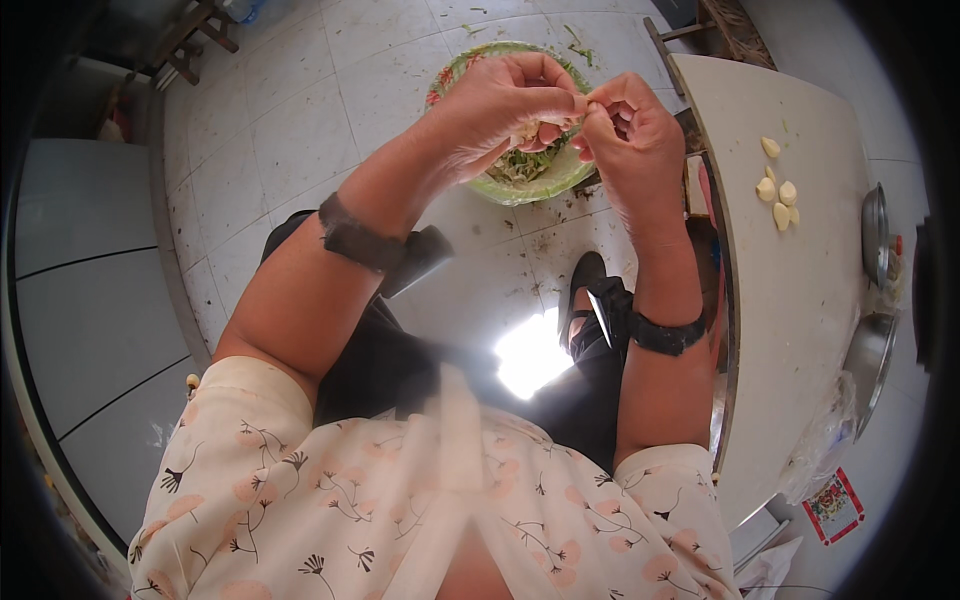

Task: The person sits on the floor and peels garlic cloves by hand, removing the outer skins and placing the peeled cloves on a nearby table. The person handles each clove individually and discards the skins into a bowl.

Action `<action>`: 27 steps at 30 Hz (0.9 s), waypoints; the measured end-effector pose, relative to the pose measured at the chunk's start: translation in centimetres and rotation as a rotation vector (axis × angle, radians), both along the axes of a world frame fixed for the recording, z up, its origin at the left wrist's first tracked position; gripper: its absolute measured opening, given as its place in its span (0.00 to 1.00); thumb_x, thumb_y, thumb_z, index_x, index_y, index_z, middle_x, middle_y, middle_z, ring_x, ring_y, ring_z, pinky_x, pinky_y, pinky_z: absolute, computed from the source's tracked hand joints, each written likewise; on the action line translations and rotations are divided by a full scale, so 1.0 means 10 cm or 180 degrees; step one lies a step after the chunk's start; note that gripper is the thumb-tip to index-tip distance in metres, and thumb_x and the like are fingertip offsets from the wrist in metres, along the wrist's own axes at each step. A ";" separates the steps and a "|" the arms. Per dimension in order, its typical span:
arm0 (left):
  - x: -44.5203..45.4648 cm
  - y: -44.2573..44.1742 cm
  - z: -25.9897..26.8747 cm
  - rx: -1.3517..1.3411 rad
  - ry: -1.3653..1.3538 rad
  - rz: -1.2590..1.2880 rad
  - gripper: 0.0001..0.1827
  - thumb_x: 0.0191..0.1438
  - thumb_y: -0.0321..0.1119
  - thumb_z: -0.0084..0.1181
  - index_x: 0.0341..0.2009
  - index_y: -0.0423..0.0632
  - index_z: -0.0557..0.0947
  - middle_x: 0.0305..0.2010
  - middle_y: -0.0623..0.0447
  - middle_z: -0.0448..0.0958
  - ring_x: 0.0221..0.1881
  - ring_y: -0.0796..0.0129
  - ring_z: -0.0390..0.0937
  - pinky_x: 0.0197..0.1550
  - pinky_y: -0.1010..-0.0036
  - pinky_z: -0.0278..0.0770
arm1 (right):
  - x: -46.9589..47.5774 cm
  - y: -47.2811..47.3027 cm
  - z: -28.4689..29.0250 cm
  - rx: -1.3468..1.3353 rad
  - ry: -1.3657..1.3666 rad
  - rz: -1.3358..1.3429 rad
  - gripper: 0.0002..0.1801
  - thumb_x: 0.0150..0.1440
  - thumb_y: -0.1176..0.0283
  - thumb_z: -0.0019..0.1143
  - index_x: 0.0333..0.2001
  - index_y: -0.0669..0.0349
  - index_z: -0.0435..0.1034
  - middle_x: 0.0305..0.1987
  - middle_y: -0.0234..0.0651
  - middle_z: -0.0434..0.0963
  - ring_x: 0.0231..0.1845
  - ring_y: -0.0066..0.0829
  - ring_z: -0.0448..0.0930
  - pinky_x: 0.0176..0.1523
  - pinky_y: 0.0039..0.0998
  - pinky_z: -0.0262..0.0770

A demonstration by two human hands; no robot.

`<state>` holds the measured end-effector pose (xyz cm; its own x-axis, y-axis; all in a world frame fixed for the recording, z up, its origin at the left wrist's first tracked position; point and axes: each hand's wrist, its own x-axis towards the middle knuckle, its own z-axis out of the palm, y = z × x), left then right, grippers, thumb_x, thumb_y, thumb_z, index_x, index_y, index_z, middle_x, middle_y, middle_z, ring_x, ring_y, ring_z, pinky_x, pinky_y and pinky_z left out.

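Note:
My left hand (517, 101) is curled around what looks like a partly broken garlic bulb (527, 133), its papery skin showing under the fingers. Thumb and forefinger of my right hand (637, 139) pinch a small piece of garlic (587, 104) against the left fingertips, mostly hidden by them. Both hands are above a round basin (517, 193) with a green patterned rim, lined with clear plastic. Green and pale vegetable scraps (525, 166) lie in it. Peeled garlic cloves (781, 216) rest on the pale tabletop (780, 315) to the right.
Metal bowls (874, 367) stand along the table's far right edge, near a crumpled clear plastic bag (825, 439). Scraps are scattered over the tiled floor (300, 112). A grey cabinet (90, 300) is at the left, and a wooden stool (196, 37) stands at the upper left.

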<state>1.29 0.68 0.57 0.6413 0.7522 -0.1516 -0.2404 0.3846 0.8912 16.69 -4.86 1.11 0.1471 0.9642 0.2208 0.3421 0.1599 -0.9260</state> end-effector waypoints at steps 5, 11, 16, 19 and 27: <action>0.00 -0.01 0.01 0.0060 -0.0005 0.0022 0.09 0.48 0.27 0.60 0.35 0.42 0.77 0.27 0.55 0.74 0.24 0.77 0.69 0.25 0.80 0.63 | 0.01 0.02 0.00 -0.0060 0.0214 -0.0267 0.02 0.53 0.78 0.50 0.28 0.63 0.68 0.20 0.30 0.75 0.22 0.16 0.76 0.26 0.19 0.72; 0.01 -0.03 0.04 0.0077 0.0057 0.0217 0.14 0.49 0.34 0.64 0.40 0.44 0.78 0.29 0.58 0.75 0.24 0.81 0.66 0.26 0.82 0.60 | 0.14 0.04 0.03 -0.0101 0.0893 -0.0561 0.05 0.59 0.75 0.48 0.34 0.65 0.70 0.25 0.29 0.74 0.24 0.17 0.75 0.30 0.20 0.74; 0.01 0.01 -0.03 0.0072 -0.0085 0.0389 0.12 0.53 0.32 0.62 0.41 0.41 0.79 0.30 0.55 0.76 0.25 0.78 0.68 0.26 0.81 0.63 | 0.14 0.08 -0.08 -0.0223 0.0601 -0.0204 0.10 0.58 0.67 0.56 0.33 0.65 0.73 0.26 0.30 0.76 0.29 0.17 0.76 0.34 0.20 0.75; 0.01 0.02 -0.08 -0.0014 -0.0217 0.0462 0.11 0.53 0.31 0.61 0.39 0.40 0.79 0.29 0.54 0.77 0.25 0.77 0.70 0.26 0.81 0.65 | -0.01 0.07 -0.07 -0.0143 0.0682 -0.0065 0.10 0.56 0.68 0.59 0.32 0.65 0.74 0.28 0.31 0.78 0.30 0.17 0.76 0.35 0.20 0.75; 0.02 0.01 -0.09 -0.0144 -0.0323 0.0547 0.09 0.54 0.31 0.61 0.39 0.43 0.81 0.28 0.57 0.76 0.26 0.78 0.68 0.27 0.81 0.65 | -0.04 0.05 -0.08 -0.0267 0.1578 0.0051 0.06 0.57 0.71 0.58 0.32 0.63 0.73 0.32 0.32 0.79 0.34 0.18 0.78 0.38 0.22 0.74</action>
